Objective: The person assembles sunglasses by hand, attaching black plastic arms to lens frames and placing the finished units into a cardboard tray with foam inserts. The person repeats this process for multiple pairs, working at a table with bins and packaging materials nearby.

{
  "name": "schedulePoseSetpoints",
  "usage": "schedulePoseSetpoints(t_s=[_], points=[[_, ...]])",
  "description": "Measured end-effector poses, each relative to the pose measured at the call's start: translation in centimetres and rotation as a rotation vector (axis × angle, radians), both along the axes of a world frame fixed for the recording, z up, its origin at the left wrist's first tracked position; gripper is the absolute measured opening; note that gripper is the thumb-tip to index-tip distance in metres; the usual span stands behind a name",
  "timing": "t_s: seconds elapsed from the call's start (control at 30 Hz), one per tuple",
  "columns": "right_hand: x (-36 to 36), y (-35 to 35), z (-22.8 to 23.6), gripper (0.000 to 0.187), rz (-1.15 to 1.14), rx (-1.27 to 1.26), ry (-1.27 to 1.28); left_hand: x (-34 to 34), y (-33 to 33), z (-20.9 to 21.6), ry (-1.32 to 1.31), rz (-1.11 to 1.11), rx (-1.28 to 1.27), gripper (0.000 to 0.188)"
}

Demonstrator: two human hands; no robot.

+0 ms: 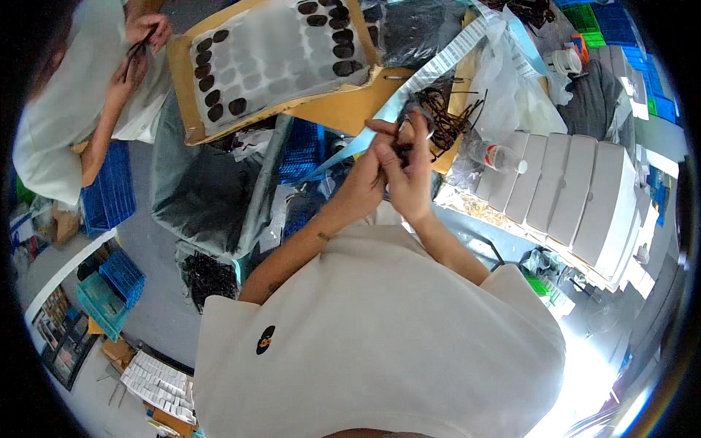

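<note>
My left hand and my right hand meet in front of my chest at the table edge. Between their closed fingers is a small dark piece, which looks like part of an eyeglass frame; the fingers cover most of it. Just beyond lies a tangled pile of thin dark frames. A pale blue printed strip runs slantwise past my left fingers. Farther left, a shallow cardboard tray with a white liner holds several dark oval lenses along its sides.
White boxes stand in a row to the right, with a clear plastic bottle by them. A grey-lined bin is below the tray. At the far left, a co-worker's hands hold a thin dark item. Blue crates sit below.
</note>
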State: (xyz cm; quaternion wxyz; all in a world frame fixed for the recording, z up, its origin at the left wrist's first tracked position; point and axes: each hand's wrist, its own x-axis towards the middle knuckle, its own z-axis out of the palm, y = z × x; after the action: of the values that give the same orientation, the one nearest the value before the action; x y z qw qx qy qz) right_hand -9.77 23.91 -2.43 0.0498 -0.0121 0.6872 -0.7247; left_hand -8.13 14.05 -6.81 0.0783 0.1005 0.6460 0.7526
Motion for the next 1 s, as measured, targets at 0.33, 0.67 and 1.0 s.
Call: schedulePoseSetpoints(t_s=[0.33,0.67,1.0], points=[[-13.5,17.3,-12.6,0.040,0.232,1.612,0.317,5.2,-5.2,-5.6,-0.236,0.412,-0.135,0.018],[-10.0,12.8,-7.1,0.018,0.081,1.180,0.451,12.2,-26.1,-26.7,-0.479,0.919,-0.733,0.019],[1.5,3.6,-8.9,0.023,0.323,0.816,0.313,-5.4,-27.7,-46.6,0.002,0.142,-1.552,0.026]])
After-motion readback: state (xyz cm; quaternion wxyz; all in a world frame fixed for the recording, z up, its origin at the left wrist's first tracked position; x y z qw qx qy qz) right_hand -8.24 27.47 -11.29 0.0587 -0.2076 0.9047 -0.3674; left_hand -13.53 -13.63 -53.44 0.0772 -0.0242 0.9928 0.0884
